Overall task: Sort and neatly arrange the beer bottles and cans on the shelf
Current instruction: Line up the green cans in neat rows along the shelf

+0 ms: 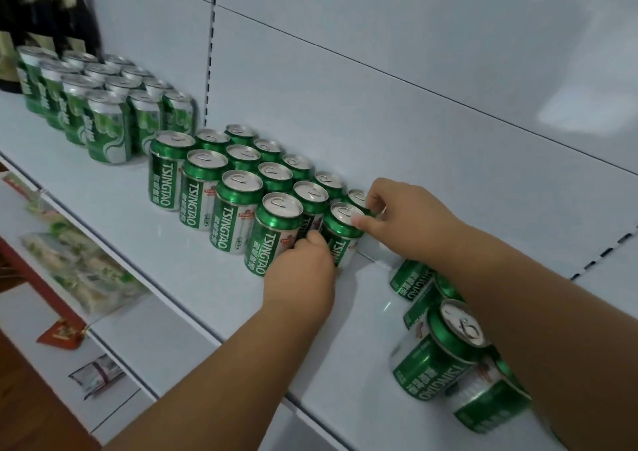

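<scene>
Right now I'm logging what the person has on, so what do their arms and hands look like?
Both forearms are bare as far as the frame shows: no sleeves in view. The left hand and right hand wear no gloves, and no rings, watch or bracelets are visible. Fingernails look short and plain.

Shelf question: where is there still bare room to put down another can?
Bare shelf runs along the front edge before the Tsingtao block, and between the left hand and the loose cans at right. It is crowded where the block meets the back wall and round the right hand.
</scene>
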Action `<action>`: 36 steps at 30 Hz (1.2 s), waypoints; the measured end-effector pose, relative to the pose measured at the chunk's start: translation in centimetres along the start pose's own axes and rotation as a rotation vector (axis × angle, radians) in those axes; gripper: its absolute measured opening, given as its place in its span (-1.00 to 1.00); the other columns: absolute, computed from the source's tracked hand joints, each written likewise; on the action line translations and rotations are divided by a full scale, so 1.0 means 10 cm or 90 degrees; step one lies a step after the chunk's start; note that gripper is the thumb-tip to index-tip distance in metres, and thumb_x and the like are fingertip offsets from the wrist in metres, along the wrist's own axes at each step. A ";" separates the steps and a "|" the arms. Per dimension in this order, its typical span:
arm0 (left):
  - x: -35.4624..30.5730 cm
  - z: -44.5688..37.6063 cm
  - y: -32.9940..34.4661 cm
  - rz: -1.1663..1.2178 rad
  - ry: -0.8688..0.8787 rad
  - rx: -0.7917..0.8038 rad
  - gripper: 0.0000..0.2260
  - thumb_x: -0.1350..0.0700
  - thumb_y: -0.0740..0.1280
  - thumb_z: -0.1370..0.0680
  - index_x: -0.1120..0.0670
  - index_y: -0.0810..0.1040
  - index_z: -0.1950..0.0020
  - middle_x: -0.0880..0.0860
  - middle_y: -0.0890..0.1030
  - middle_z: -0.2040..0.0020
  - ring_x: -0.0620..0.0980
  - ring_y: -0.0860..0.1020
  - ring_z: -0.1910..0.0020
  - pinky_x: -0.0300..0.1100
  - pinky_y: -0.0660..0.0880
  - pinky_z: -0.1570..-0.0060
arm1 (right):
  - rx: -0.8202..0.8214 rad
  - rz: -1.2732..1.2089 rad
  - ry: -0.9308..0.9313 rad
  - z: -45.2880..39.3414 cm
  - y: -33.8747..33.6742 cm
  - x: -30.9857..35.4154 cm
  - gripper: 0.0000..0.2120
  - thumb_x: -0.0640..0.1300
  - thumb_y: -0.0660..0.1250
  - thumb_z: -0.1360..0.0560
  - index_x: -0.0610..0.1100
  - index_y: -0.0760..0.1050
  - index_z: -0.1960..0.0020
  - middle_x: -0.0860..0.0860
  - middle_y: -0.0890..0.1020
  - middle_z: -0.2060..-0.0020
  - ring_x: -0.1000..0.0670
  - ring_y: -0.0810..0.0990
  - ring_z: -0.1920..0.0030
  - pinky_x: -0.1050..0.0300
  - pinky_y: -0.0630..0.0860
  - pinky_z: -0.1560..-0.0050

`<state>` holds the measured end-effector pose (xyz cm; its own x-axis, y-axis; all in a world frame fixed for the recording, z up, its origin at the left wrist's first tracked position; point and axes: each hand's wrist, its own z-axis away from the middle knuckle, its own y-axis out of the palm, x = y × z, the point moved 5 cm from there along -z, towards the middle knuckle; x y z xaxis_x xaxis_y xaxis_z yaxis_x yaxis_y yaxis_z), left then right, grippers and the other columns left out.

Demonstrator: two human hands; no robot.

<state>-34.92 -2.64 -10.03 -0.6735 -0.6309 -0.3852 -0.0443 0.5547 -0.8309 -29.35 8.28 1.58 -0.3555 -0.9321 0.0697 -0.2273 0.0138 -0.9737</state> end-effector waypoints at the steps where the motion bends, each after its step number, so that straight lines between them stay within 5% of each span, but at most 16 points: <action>1: 0.00 0.02 -0.04 0.012 0.002 -0.018 -0.66 -0.07 0.31 -0.57 0.11 0.30 -0.17 0.05 0.59 -0.04 0.08 0.62 0.06 -0.15 0.30 0.26 | 0.015 0.020 0.005 0.05 -0.06 -0.09 -0.73 0.15 0.38 -0.48 -0.01 0.47 -0.01 0.06 0.56 0.09 0.01 0.54 0.09 0.08 0.44 0.15; 7: -0.39 0.18 -0.10 0.069 0.146 -0.033 -0.74 -0.10 0.26 -0.58 0.02 0.27 -0.06 0.02 0.53 0.07 0.08 0.56 0.23 -0.13 0.25 0.38 | 0.163 0.154 0.116 0.29 -0.20 -0.71 -0.57 0.20 0.39 -0.46 0.00 0.47 -0.22 0.01 0.56 -0.12 -0.05 0.53 -0.08 0.03 0.49 -0.05; 16: -0.64 0.19 0.21 0.117 0.164 0.095 -0.68 -0.08 0.28 -0.58 0.04 0.38 -0.25 0.05 0.55 -0.16 0.13 0.58 0.01 -0.08 0.43 0.20 | 0.124 0.103 0.130 0.25 -0.09 -0.82 -0.84 -0.04 0.41 -0.47 -0.03 0.47 0.02 -0.03 0.58 0.00 -0.05 0.52 0.06 0.10 0.41 0.15; 22: -0.48 0.26 0.05 0.181 0.130 0.061 -0.60 -0.15 0.31 -0.55 -0.01 0.36 -0.30 0.00 0.55 -0.18 0.06 0.56 -0.06 -0.09 0.49 0.09 | 0.086 0.092 0.082 0.26 -0.22 -0.51 -0.75 0.12 0.39 -0.48 -0.05 0.49 0.05 0.03 0.56 0.14 0.00 0.51 0.14 0.11 0.41 0.23; 29: 0.01 0.47 -0.35 0.178 0.127 -0.108 -0.56 -0.30 0.37 -0.43 -0.01 0.45 -0.10 -0.06 0.58 0.06 -0.01 0.57 0.21 -0.07 0.55 0.31 | 0.048 0.076 -0.013 0.28 -0.35 0.26 -0.69 0.23 0.34 -0.47 -0.01 0.45 0.12 0.09 0.52 0.27 0.13 0.46 0.23 0.22 0.33 0.31; 36: 0.47 0.47 -0.43 0.142 0.110 -0.062 -0.57 -0.24 0.47 -0.38 0.01 0.40 0.01 -0.04 0.56 0.13 0.05 0.54 0.28 -0.19 0.28 0.40 | 0.089 0.040 -0.016 0.26 -0.16 0.74 -0.75 0.14 0.40 -0.46 -0.01 0.45 0.09 0.06 0.56 0.21 0.03 0.53 0.17 0.09 0.47 0.19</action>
<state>-34.37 -10.55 -10.13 -0.7894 -0.3909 -0.4734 0.0540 0.7239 -0.6878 -29.23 0.40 3.10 -0.3418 -0.9398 0.0039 -0.0765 0.0237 -0.9968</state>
